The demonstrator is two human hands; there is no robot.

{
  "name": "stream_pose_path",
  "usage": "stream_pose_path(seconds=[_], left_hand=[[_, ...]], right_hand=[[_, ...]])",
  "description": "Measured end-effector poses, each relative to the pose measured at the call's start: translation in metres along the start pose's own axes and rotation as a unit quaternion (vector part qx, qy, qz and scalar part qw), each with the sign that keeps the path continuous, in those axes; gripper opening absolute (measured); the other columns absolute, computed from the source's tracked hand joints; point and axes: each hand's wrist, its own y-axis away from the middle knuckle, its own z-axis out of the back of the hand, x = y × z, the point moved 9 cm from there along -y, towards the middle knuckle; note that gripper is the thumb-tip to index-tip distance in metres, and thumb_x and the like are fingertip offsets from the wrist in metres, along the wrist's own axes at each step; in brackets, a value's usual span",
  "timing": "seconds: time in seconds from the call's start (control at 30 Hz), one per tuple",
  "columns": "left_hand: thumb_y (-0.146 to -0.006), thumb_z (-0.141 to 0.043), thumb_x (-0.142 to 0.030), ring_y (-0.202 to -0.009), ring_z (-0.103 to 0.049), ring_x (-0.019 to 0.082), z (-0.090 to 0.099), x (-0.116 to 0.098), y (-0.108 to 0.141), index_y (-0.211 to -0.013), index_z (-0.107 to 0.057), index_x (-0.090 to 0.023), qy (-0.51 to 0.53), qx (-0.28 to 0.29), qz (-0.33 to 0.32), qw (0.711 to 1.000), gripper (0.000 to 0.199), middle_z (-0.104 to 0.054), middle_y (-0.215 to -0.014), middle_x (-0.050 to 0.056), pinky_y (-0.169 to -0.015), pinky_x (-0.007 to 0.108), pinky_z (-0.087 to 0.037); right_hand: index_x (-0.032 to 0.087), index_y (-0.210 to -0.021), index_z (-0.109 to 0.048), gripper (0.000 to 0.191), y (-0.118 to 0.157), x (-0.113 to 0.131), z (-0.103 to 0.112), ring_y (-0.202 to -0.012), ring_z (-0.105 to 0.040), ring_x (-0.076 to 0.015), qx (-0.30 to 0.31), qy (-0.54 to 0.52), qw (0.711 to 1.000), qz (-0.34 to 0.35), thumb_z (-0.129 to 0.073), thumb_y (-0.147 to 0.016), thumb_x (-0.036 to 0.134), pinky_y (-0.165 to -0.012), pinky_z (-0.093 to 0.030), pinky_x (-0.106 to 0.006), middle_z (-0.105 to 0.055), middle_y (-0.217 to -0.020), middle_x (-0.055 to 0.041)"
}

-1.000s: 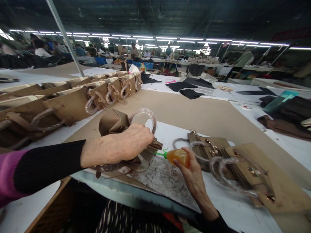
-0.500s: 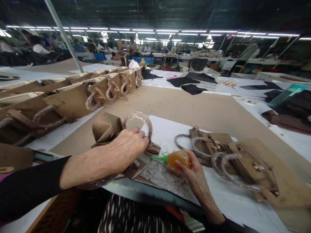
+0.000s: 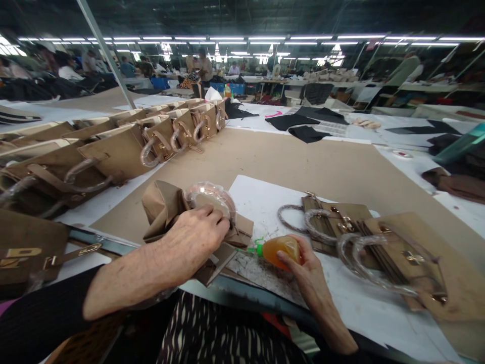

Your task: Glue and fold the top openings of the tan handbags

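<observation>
My left hand (image 3: 200, 230) is closed on a brown handbag (image 3: 162, 207) at the table's front edge, its fingers beside the plastic-wrapped handle (image 3: 212, 194). Its palm side is hidden. In my right hand (image 3: 303, 260) is a squeeze bottle (image 3: 281, 251) of amber liquid, lying sideways with its green nozzle pointing left at the bag's flaps. The nozzle tip is close to the flaps; whether it touches them I cannot tell. Under the bottle is a white sheet (image 3: 248, 194) with dark smears.
Rows of brown bags (image 3: 113, 151) stand at the left. Two finished-looking bags (image 3: 409, 247) with wrapped handles lie at the right. Black fabric pieces (image 3: 291, 121) lie toward the back. Another bag (image 3: 30, 247) is at the near left. People are at far tables.
The view has shifted slightly. The bag's flap beside my left hand shows more openly, and the bottle nozzle stays close to it in my right hand.
</observation>
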Motion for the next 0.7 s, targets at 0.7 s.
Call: stream_pose_path(seconds=[0.7], left_hand=[[-0.082,-0.057,-0.019,-0.092,-0.056,0.025,0.001,-0.004,0.010,-0.101,-0.058,-0.012,-0.010,-0.045,-0.015,0.999,0.020,-0.063,-0.100,0.009,-0.075,0.037,-0.050]], right_hand=[[0.023,-0.102,-0.055,0.036,0.024,-0.006,-0.024,-0.077,-0.055,-0.0196,0.084,-0.099,0.989,-0.067,-0.069,-0.077,0.044,-0.069,-0.046,-0.027,-0.061,-0.082,0.0013]])
